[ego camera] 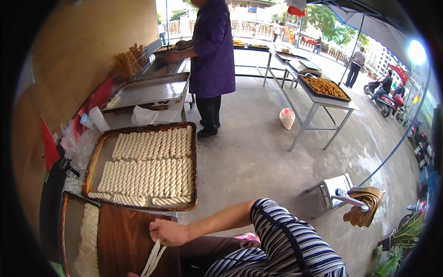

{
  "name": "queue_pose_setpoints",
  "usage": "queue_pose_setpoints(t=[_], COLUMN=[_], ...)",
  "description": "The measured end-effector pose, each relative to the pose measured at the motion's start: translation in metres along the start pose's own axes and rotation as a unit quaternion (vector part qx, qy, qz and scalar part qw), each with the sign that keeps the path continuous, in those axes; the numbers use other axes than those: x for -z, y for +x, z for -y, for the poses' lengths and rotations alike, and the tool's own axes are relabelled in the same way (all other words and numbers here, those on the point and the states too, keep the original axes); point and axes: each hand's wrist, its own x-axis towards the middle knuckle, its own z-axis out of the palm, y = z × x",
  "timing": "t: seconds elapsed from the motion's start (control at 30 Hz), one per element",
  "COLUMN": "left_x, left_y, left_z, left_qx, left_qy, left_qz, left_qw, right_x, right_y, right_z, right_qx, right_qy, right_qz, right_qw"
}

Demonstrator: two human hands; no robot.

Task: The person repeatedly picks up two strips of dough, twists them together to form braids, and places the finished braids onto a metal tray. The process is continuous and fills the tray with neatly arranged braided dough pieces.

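Note:
My right hand (169, 232) grips the upper end of a folded strand of twisted dough (154, 258). Its two lengths hang side by side over a brown wooden board (123, 239). Of my left hand (133, 275), only a little shows at the bottom edge, beside the dough; its grip is hidden. To the left of the board, a metal tray (72, 221) carries a row of pale dough pieces (89, 232), partly under what looks like clear plastic film. Beyond the board, a dark-rimmed baking tray (196, 166) holds rows of raw dough twists (147, 176).
A larger metal tray (152, 88) with a few twists lies farther back. A person in a purple coat (214, 52) works there beside fried twists (129, 62). Right stand a metal table (315, 104) with a tray of fried pieces (325, 87), and a stool (335, 190).

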Motion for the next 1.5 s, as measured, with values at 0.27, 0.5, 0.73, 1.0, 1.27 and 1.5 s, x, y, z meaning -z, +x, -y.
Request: queue_pose_setpoints(t=[0.27,0.5,0.73,1.0,1.27,1.5], left_x=[0.014,0.001,0.001,-0.01,-0.01,-0.005], left_y=[-0.012,-0.029,-0.015,-0.053,-0.057,0.016], left_z=[-0.021,-0.067,-0.088,-0.071,-0.089,-0.052], left_qx=[0.064,0.08,0.067,0.131,0.097,0.078], left_qy=[0.059,-0.336,-0.607,-0.229,0.226,0.179], left_qz=[-0.3,-0.091,-0.275,-0.021,-0.177,-0.114], left_qw=[0.95,0.934,0.743,0.964,0.953,0.974], right_x=[-0.012,0.063,0.035,0.025,-0.001,-0.017], right_y=[0.014,0.054,0.046,0.081,0.09,0.107], right_z=[0.106,0.006,-0.008,-0.041,-0.002,-0.008], right_qx=[0.036,-0.212,-0.246,-0.196,-0.007,0.055], right_qy=[0.301,0.019,0.088,0.251,0.111,0.072], right_qz=[0.066,-0.039,0.013,0.131,0.165,0.125], right_qw=[0.951,0.976,0.965,0.939,0.98,0.988])
